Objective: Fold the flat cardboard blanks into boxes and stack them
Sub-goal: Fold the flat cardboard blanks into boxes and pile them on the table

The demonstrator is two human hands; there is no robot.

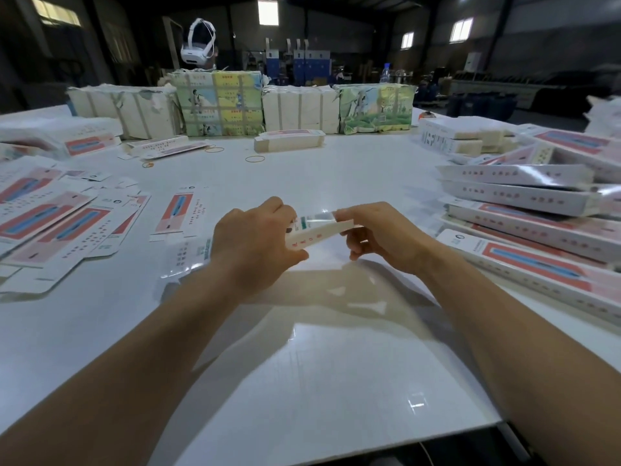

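Note:
Between my two hands, a little above the white table (302, 364), is a narrow white cardboard box (316, 232) with red print, seen end-on. My left hand (252, 243) grips its left side, thumb below and fingers curled over the top. My right hand (376, 237) pinches the right end at a glossy flap. Flat printed blanks (64, 223) with pink and blue panels lie spread at the left. Folded boxes (531, 210) are stacked at the right.
Wrapped bundles of blanks (218, 102) line the far edge, with another person in a white headset (198, 45) behind them. A small stack of blanks (289, 141) and rubber bands (254, 159) lie mid-table. One loose blank (178, 213) lies left of my hands.

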